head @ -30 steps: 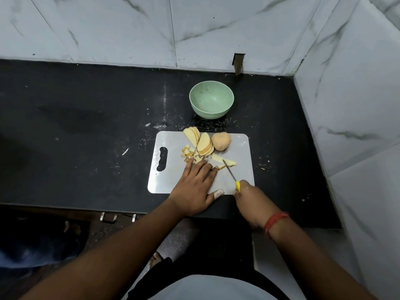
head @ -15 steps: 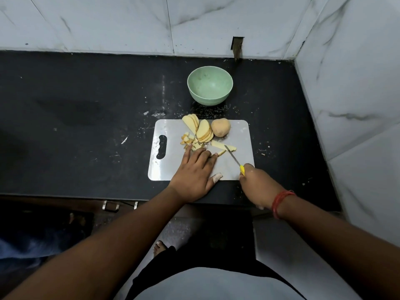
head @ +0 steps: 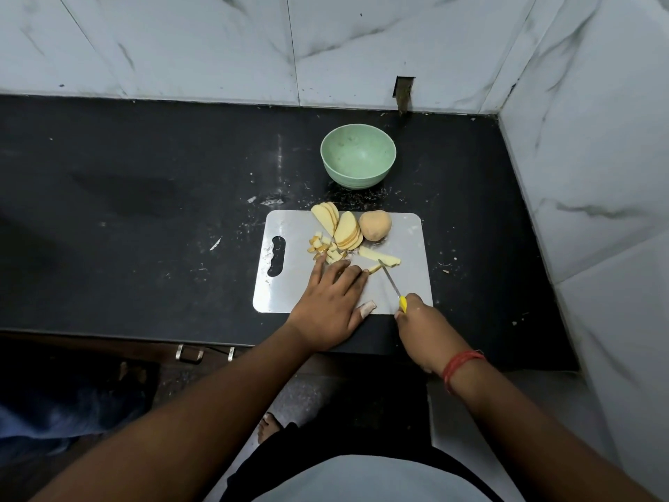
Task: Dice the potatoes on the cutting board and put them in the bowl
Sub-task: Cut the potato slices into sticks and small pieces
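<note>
On the black stone worktop [head: 144, 197], speckled with pale crumbs and scuffs, a thin rectangular cutting board [head: 412, 284] with rounded corners and a slotted handle hole at its left end lay close to the front edge. Its surface looked smooth and pale grey. At the board's far side sat a whole potato [head: 375, 225], round and tan-skinned, touching a fan of flat oval potato slices [head: 342, 228] with pale yellow faces and thin brown rims. Left of and below the slices lay a small heap of diced pieces [head: 324, 248], blocky and uneven. A couple of long potato strips [head: 378, 256] lay near the board's middle.

The left hand [head: 331, 302] rested flat on the board, fingers straight and spread, their tips touching the diced heap and the end of a strip; a pale wrap covered the thumb tip. The right hand [head: 421, 326] gripped the yellow handle of a narrow-bladed knife [head: 391, 280], whose point met the strips. A red thread band [head: 459, 365] circled that wrist.

The mint-green bowl [head: 358, 172], round, matte and deep, stood just beyond the board's far edge, apart from it, with nothing visible inside. Marble-veined wall tiles [head: 597, 175] closed off the back and right side, leaving a dark strip of worktop right of the board and a broad stretch to its left.
</note>
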### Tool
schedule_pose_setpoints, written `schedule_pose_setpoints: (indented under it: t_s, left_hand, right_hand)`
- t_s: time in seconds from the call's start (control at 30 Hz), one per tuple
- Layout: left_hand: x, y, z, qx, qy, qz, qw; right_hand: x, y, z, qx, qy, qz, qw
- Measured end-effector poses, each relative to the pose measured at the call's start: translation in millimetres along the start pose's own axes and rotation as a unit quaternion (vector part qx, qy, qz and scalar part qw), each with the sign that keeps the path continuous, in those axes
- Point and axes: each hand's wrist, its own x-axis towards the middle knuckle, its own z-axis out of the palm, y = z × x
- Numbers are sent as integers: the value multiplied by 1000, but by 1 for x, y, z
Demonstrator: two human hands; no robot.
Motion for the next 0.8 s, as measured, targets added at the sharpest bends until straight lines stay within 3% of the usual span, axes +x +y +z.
schedule_pose_setpoints:
  t_s: [0.37, 0.63, 0.8]
  left_hand:
    - [1, -1, 0, -1, 5, 2, 1000]
    - [2, 0, 0, 2, 3, 2, 1000]
    - [0, -1, -1, -5, 12, 1, 1000]
  right_hand:
    - [9, -13, 9, -63, -33, 22, 997]
    - [-6, 3, 10, -48, -81, 5, 996]
    - [-14, 7, 8, -28, -48, -1, 998]
